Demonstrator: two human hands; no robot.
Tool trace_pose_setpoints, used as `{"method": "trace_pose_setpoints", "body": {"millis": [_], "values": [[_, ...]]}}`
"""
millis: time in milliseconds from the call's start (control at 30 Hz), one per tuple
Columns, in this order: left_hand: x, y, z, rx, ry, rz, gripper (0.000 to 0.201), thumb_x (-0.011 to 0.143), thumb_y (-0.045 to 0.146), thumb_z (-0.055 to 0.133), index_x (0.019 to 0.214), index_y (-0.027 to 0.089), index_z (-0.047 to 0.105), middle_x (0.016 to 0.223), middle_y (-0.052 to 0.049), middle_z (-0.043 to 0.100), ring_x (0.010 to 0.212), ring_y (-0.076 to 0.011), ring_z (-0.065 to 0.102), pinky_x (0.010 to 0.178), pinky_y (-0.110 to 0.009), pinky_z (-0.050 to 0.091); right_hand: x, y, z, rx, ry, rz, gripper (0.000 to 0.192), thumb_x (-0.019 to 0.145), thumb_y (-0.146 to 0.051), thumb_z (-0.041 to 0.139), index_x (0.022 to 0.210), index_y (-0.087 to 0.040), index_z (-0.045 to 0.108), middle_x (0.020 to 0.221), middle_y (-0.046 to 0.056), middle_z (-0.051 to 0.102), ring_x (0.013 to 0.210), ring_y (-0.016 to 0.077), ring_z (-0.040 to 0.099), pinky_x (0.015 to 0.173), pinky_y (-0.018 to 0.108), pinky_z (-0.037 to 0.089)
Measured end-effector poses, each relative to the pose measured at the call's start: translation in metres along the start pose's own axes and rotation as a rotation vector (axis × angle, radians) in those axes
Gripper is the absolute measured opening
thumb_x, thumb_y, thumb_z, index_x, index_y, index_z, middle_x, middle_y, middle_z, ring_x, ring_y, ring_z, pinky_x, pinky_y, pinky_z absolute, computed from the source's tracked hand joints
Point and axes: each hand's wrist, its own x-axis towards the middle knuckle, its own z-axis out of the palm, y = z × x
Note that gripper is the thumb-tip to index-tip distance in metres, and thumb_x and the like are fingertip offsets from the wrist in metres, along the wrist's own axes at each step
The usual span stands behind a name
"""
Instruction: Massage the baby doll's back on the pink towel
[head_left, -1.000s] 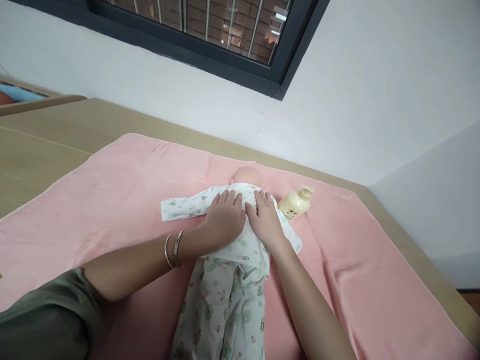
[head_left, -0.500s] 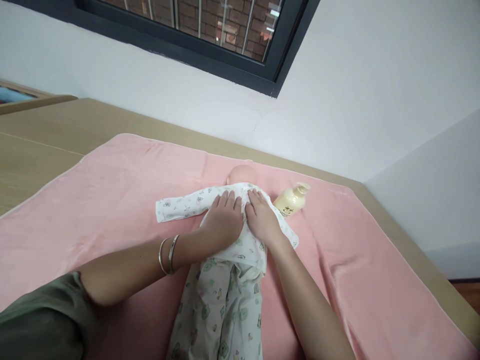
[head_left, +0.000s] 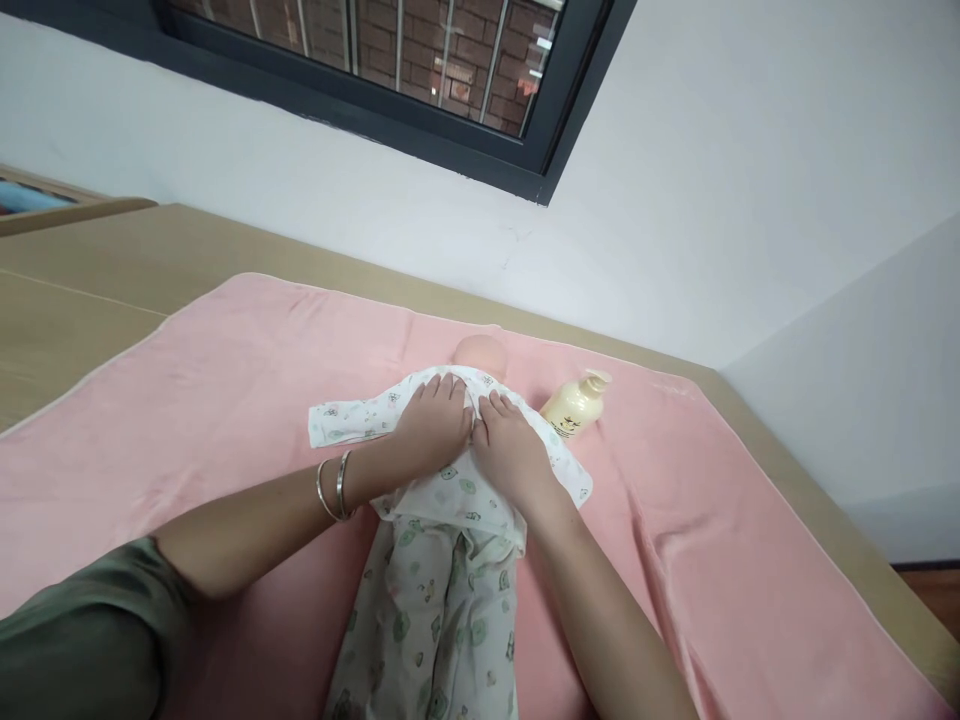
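Note:
A baby doll lies on its back, its bald head [head_left: 480, 353] showing past the collar. It wears a white long-sleeved baby shirt [head_left: 457, 490] with small green prints and matching trousers [head_left: 416, 600]. My left hand [head_left: 435, 425] rests on the shirt's upper chest, fingers bent over the cloth near the front edge. Close beside it, my right hand [head_left: 514, 450] pinches the cloth at the other side of the front, thumb toward the left hand. My palms hide the cloth between the fingers. One flat sleeve [head_left: 341, 422] stretches out to the left.
A pale yellow pump bottle [head_left: 576, 403] leans on the blanket right of the doll's shoulder. The pink blanket [head_left: 247, 380] covers most of the wooden surface [head_left: 90, 265]. Behind stand a white wall and a dark-framed window [head_left: 517, 165].
Both hands have shifted slightly left and their fingers have bent more. The shirt is drawn left, its lower left edge now bulging out. The bottle has stayed in place.

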Motion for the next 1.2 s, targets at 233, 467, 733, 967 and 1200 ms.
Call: {"method": "trace_pose_setpoints", "body": {"millis": [233,467,733,967,1200], "values": [[-0.014,0.024,0.003,0.070,-0.013,-0.056,0.050,0.097,0.020,0.035,0.140,0.001,0.052,0.146,-0.028,0.053,0.142,-0.0395,0.045,0.113,-0.059,0.038,0.024,0.023,0.009,0.056,0.064,0.041,0.057,0.104,-0.031,0.032,0.152,0.000,0.040,0.161,0.023,0.036,0.153,0.0316,0.028,0.125,0.048,0.024],[0.003,-0.006,0.002,-0.047,-0.048,0.042,0.046,0.093,0.018,0.038,0.132,0.006,0.057,0.143,-0.025,0.056,0.139,-0.0377,0.047,0.110,-0.063,0.040,-0.001,-0.005,0.015,-0.090,0.137,0.061,0.054,0.103,-0.024,0.031,0.148,0.000,0.047,0.152,0.025,0.049,0.146,0.0336,0.042,0.120,0.048,0.035],[-0.002,0.001,0.012,-0.097,0.053,-0.083,0.051,0.096,0.024,0.034,0.141,0.008,0.053,0.149,-0.019,0.054,0.140,-0.0333,0.045,0.119,-0.056,0.033,0.014,0.014,0.016,0.080,0.145,0.044,0.058,0.101,-0.030,0.035,0.153,-0.004,0.042,0.160,0.019,0.039,0.153,0.0308,0.029,0.125,0.049,0.025],[-0.002,0.002,0.011,-0.120,0.055,-0.098,0.052,0.095,0.025,0.035,0.142,0.011,0.053,0.149,-0.017,0.055,0.141,-0.0331,0.045,0.120,-0.058,0.031,0.018,0.022,0.024,0.142,0.175,0.033,0.060,0.100,-0.032,0.036,0.153,-0.005,0.042,0.161,0.019,0.038,0.154,0.0294,0.027,0.125,0.049,0.022],[-0.003,0.005,0.007,-0.079,0.020,-0.102,0.052,0.096,0.022,0.034,0.143,0.009,0.051,0.151,-0.019,0.052,0.143,-0.0345,0.043,0.120,-0.060,0.029,0.020,0.032,0.018,0.117,0.099,-0.027,0.063,0.100,-0.036,0.042,0.156,-0.008,0.038,0.163,0.018,0.035,0.154,0.0278,0.027,0.127,0.047,0.018]]}}
